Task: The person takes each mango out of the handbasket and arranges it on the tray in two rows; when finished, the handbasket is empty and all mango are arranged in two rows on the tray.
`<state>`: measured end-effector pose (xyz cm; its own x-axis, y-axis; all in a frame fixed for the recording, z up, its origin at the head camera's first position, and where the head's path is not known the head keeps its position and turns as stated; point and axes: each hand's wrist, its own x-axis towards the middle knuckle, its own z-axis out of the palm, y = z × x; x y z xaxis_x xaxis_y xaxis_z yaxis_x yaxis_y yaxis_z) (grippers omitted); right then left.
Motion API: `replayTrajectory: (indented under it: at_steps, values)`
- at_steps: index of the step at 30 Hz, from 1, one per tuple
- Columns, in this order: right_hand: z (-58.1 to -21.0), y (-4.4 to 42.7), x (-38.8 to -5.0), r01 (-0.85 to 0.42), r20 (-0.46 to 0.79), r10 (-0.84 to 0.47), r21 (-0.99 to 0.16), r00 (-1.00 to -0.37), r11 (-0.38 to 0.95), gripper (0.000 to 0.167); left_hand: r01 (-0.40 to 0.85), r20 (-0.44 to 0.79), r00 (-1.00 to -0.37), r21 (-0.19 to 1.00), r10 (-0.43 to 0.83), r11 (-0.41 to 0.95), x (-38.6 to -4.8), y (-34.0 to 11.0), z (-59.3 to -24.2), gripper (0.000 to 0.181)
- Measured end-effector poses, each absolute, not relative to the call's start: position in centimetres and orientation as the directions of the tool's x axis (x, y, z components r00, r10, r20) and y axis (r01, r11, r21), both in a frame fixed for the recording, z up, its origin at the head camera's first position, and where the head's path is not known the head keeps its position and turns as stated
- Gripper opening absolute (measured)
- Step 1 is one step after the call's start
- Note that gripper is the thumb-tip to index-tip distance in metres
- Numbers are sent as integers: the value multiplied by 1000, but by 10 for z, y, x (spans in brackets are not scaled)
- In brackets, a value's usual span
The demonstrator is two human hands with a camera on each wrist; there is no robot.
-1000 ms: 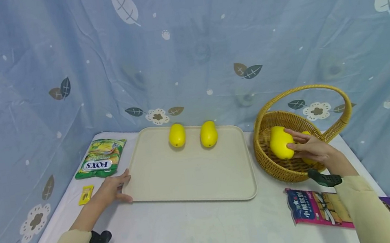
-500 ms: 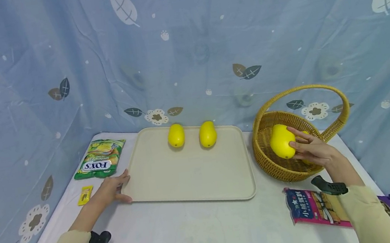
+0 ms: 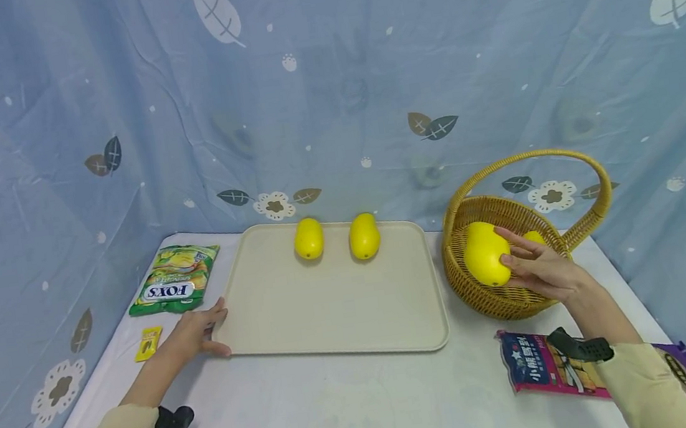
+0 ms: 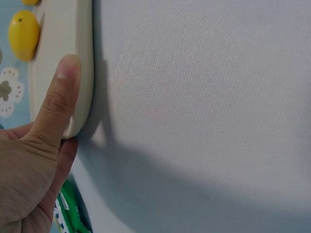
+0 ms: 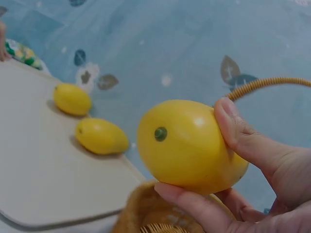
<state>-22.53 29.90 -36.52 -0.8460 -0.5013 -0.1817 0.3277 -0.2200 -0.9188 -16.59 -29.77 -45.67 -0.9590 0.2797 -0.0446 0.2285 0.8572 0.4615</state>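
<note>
On the white tabletop [image 3: 370, 416], nearest: a pink-and-blue packet [image 3: 532, 362], partly hidden by the right sleeve [image 3: 646, 384]. Holds the near left corner of the beige tray [image 3: 337, 316] in the left grip [image 3: 192, 333], thumb over the rim. Clamps a yellow fruit [image 3: 485, 255] in the right grip [image 3: 542, 267], above the wicker basket [image 3: 477, 301]. Inside that basket, partly hidden: another fruit [image 3: 534, 238]. Along the tray's far edge, side by side, apart: two more fruits [image 3: 309, 239] [image 3: 364, 236].

Yellow fruit [image 3: 485, 254], raised over basket [image 3: 483, 302], beige tray [image 3: 329, 306] flat
</note>
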Motion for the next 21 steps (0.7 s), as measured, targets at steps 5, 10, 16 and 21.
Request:
replayTrajectory:
  at_steps: [5, 10, 16, 21]
  values:
    - [-365, 286, -219, 317, -133, -553, -915, -823, -251, 50, 242, -35, -957, 451, 288, 859, -166, -298, -457, 87]
    - [-363, 271, -212, 317, -153, -544, -922, -825, -222, 48, 247, -30, -956, 452, 291, 857, -166, -298, -457, 87]
    - [-362, 252, -204, 317, -157, -531, -921, -832, -225, 46, 251, -30, -955, 448, 295, 858, -167, -298, -458, 86]
    - [-365, 236, -200, 334, -172, -533, -916, -828, -223, 45, 242, -39, -956, 450, 290, 860, -167, -298, -458, 87]
